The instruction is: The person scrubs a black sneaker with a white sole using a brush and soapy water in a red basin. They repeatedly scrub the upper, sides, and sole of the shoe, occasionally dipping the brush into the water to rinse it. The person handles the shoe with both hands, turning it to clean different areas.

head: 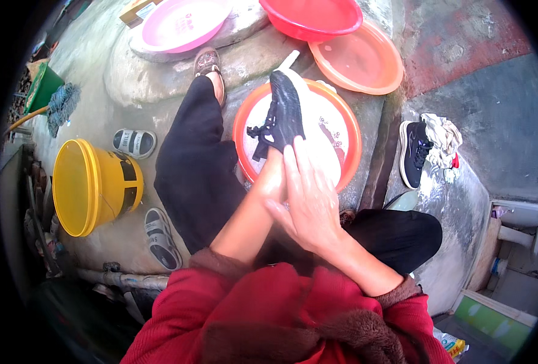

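A black lace-up sneaker (287, 107) is tilted toe-away above an orange-rimmed basin (356, 141) full of white suds. My left hand (274, 159) goes into the shoe's opening and carries it; only the wrist shows, the fingers being hidden inside. Flat and empty, my right hand (312, 200) lies beside the left wrist, its fingertips by the shoe's heel. The fingers are extended and look wet. Past the toe projects a narrow white piece (290, 59) that I cannot identify. A dark gap in the suds shows right of the shoe.
A matching sneaker (415, 154) and a crumpled white cloth (444, 139) lie to the right. Pink (214, 34), red (314, 34) and orange (364, 59) basins stand beyond. Left are a yellow bucket (73, 186), grey slippers (135, 143) and a mop (63, 107).
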Demonstrator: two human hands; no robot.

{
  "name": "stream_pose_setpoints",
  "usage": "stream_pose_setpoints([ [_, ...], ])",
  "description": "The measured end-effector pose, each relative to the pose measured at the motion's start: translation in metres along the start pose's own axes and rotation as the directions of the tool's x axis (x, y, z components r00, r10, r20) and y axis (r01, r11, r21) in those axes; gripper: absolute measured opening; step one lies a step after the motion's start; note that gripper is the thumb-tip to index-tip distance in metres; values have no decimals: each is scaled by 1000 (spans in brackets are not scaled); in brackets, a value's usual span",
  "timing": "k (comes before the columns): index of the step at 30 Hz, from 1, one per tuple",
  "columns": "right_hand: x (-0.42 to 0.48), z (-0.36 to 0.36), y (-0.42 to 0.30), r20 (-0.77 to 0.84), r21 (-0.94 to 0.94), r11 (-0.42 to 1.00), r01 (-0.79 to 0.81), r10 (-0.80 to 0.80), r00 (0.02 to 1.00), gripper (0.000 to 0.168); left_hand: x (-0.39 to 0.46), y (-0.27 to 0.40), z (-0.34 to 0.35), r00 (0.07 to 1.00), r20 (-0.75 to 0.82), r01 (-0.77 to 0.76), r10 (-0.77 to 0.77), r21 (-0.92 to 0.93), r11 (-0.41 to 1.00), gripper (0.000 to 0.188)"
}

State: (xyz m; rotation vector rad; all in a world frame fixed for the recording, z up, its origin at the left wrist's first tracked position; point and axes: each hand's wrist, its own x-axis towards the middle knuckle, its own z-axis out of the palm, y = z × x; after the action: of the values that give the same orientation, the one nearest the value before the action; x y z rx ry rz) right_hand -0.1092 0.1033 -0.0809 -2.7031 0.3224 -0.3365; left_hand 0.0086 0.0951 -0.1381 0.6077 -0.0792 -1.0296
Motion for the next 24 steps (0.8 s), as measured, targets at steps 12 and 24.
stream_pose_setpoints([
  [12, 12, -6, 45, -141, 773, 608, -180, 442, 886, 73, -4, 16, 9, 995, -93, -27, 23, -44, 999, 36],
  [24, 51, -77, 120, -29, 620, 518, -590, 766, 643, 62, -28, -6, 53, 920, 348, -313, 182, 370, 875, 38],
])
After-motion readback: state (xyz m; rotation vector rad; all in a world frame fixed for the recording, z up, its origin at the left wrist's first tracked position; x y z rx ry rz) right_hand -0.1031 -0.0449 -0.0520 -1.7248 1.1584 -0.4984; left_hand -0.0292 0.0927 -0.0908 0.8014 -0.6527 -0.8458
